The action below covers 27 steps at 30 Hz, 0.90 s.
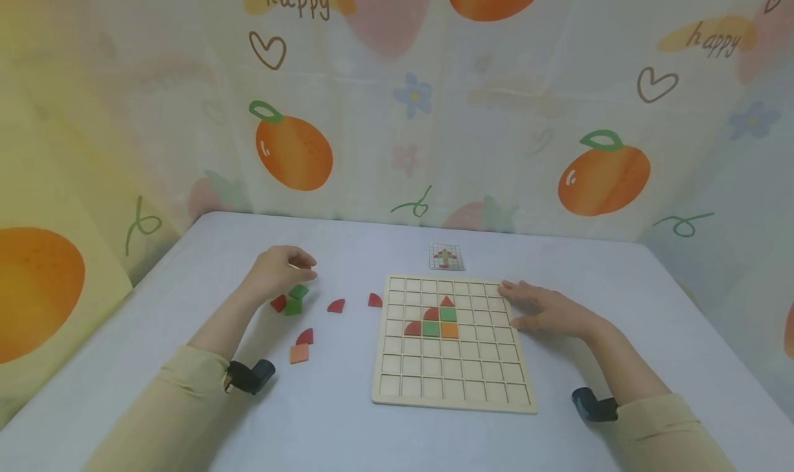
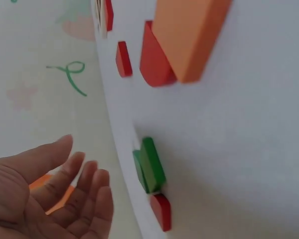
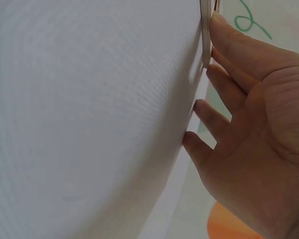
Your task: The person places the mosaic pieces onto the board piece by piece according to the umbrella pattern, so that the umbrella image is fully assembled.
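My left hand [image 1: 278,273] hovers just beyond a small pile of two green squares [image 1: 293,306] and a red quarter-circle piece [image 1: 278,303]. In the left wrist view its loosely bent fingers [image 2: 84,194] hold nothing, and the thumb stands apart from them. The right hand [image 1: 552,311] rests at the right edge of a pale wooden grid board [image 1: 459,389], thumb and fingertips at its rim. On the board lie a red triangle [image 1: 447,301], two red quarter-circles [image 1: 413,329], two green squares [image 1: 448,314] and an orange square [image 1: 449,330].
A small pattern card [image 1: 446,256] showing a tree-like figure lies behind the board. Between the pile and the board are loose red quarter-circles [image 1: 336,306]. Nearer to me, an orange square [image 1: 299,353] touches another red piece [image 1: 305,336]. A printed curtain [image 1: 372,114] hangs behind the white table.
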Available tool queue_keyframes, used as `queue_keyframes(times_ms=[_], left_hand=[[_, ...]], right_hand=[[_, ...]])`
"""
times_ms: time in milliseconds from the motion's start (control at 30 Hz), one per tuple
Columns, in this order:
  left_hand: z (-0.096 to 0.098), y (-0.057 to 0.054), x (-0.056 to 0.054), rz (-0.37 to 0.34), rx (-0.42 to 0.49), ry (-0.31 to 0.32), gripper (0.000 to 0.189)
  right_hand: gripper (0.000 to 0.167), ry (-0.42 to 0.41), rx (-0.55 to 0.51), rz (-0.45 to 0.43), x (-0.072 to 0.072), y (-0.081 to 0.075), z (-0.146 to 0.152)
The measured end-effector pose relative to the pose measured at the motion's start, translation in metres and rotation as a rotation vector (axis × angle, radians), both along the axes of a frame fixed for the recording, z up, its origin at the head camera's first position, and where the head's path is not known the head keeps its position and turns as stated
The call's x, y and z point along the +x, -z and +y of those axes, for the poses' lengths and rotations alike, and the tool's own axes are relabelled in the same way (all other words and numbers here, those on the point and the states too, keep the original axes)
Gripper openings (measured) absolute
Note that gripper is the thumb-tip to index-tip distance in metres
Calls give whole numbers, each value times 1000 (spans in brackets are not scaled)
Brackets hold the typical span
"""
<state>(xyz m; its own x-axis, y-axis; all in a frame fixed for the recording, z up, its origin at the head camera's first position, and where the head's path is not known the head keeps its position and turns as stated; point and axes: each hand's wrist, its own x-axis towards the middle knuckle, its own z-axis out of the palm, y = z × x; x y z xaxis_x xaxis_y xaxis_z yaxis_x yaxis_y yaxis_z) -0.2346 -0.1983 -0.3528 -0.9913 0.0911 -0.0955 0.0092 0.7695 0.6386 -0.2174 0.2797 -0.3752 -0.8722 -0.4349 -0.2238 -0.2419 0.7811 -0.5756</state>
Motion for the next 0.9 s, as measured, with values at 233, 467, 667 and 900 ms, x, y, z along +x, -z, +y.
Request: queue_keyframes(times_ms=[233,467,667,900], left_hand=[[-9,6,-1,-99,-48,-69,40],[-13,8,0,-134,-54,-89,40],[-15,13,-1,-139,-89,-83,33],[-14,17,-1,-128,-118,-82,29]], right_hand=[[72,4,4,-2,0,0,0],[71,-3,2,3,0,-1,-1],[71,1,-3,-2,1,-2,-2],[72,9,0,-5,0,0,-2]])
